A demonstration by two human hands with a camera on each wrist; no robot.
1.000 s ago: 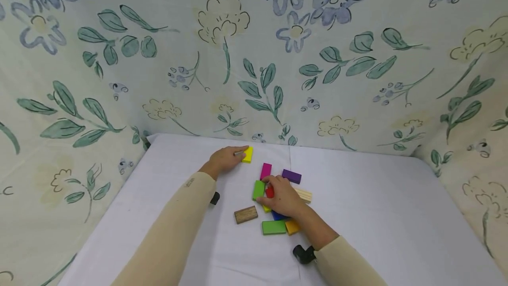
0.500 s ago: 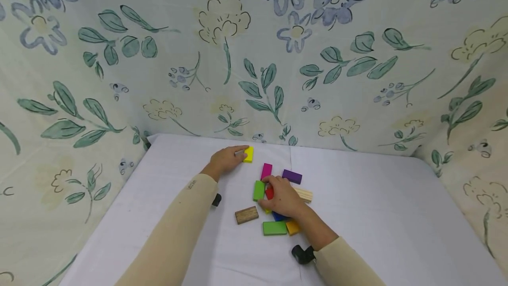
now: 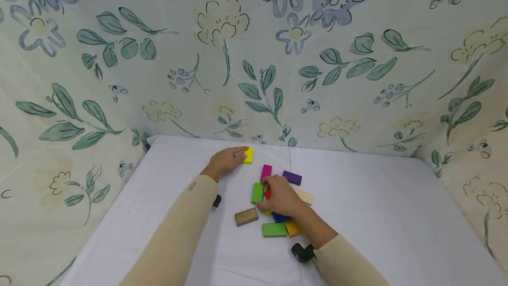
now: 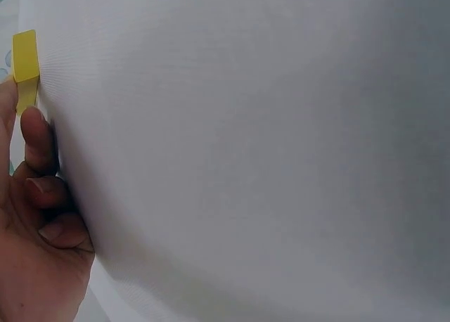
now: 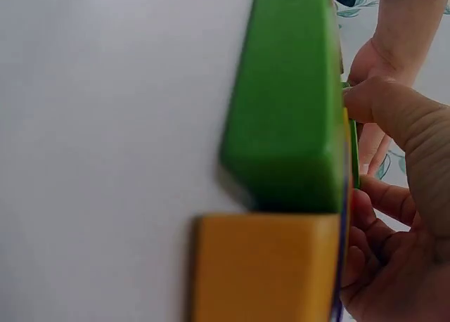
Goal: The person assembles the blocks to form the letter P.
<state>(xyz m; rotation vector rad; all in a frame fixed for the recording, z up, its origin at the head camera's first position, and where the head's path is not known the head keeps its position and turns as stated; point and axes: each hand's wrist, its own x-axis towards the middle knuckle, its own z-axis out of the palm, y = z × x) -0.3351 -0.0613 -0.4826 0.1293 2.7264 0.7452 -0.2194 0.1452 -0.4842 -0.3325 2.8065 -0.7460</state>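
Left hand [image 3: 225, 161]: the fingers grasp the far yellow block [image 3: 248, 156], which is located near the back edge of the white-covered counter [image 3: 377, 215]. The left wrist view shows the remaining fingers curled inward, beside the cloth.

Right hand [image 3: 282, 196]: the fingers grasp the lengthwise green block [image 3: 257, 193] near the middle of the group, thumb at its near end and index finger at its far end. The magenta block [image 3: 266, 172] is located just beyond it.

Under and beside the right hand, I see a red block [image 3: 267, 194], a small visible part of a near yellow block [image 3: 268, 212] and a blue block [image 3: 281, 217], all partly covered. Whether these touch the lengthwise green block, I cannot tell.

On the near side, the crosswise green block [image 3: 274, 230] lies just beside the orange block [image 3: 293, 228]. The brown wooden block [image 3: 246, 217] lies apart, to the left. The purple block [image 3: 292, 178] lies beyond the right hand; a pale striped wooden piece [image 3: 304, 197] emerges from behind it.

A floral curtain [image 3: 254, 47] stands behind the counter.
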